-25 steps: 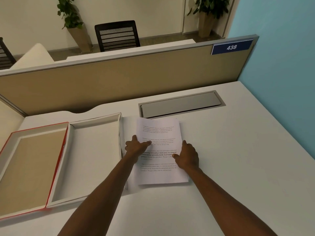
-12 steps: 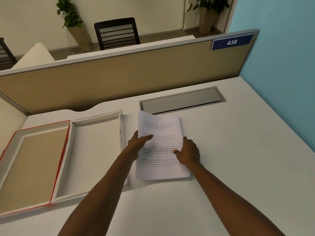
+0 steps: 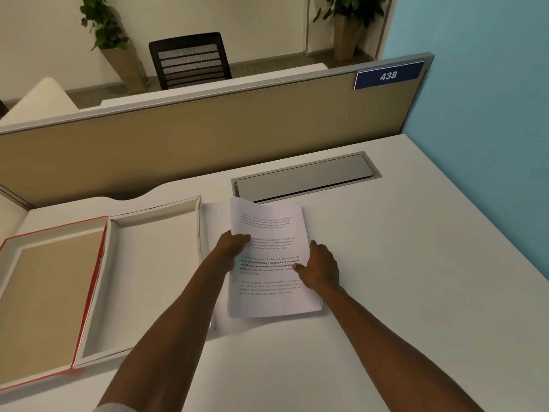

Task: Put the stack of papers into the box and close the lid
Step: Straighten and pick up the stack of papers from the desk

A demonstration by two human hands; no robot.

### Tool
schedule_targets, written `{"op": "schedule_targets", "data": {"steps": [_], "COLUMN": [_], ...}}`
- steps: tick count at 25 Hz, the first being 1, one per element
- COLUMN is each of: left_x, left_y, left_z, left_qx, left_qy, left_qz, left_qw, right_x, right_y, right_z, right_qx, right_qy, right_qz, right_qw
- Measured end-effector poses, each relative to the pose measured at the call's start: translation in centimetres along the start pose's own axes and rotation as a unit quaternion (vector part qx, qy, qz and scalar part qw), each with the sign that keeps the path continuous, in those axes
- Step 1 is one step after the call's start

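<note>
A stack of printed white papers point(image 3: 269, 233) lies on the white desk, just right of the open box. My left hand point(image 3: 230, 248) grips the stack's left edge, which is raised off the desk. My right hand point(image 3: 319, 267) holds the right edge, thumb pressed on the top sheet. The white box tray point(image 3: 142, 275) sits empty to the left of the papers. Its lid point(image 3: 47, 295), red-edged with a tan inside, lies open and flat further left, joined to the tray.
A grey cable flap point(image 3: 303, 176) is set into the desk just behind the papers. A tan partition point(image 3: 208, 135) runs along the desk's back edge, a blue wall point(image 3: 490, 114) along the right. Beyond the partition stand a black chair and potted plants.
The left edge of the stack has come up off the desk under my left hand. My right hand has stayed at the right edge.
</note>
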State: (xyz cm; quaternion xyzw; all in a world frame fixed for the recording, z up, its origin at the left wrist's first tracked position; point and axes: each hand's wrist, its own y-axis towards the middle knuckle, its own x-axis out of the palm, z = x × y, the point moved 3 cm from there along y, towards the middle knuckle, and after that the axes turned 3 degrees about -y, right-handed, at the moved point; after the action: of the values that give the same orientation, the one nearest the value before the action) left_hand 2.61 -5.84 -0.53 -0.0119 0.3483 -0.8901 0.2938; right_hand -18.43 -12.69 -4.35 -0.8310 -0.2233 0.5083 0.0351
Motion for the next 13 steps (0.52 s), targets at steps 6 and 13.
{"op": "schedule_targets", "data": {"steps": [6,13], "left_x": [-0.5,-0.8], "left_y": [-2.4,-6.0], "left_z": [-0.7,-0.2], "left_qx": [0.121,0.260], "left_qy": [-0.036,-0.056], "left_qz": [-0.013,-0.023], "left_qw": [0.992,0.964], "right_x": [-2.0,-4.7], "right_y": [2.0,1.5], "right_z": [1.6,-1.9], "right_qx": [0.025,0.020], "right_qy": [0.287,0.528], "right_qz": [-0.020,-0.051], "right_qw": [0.957,0.847]}}
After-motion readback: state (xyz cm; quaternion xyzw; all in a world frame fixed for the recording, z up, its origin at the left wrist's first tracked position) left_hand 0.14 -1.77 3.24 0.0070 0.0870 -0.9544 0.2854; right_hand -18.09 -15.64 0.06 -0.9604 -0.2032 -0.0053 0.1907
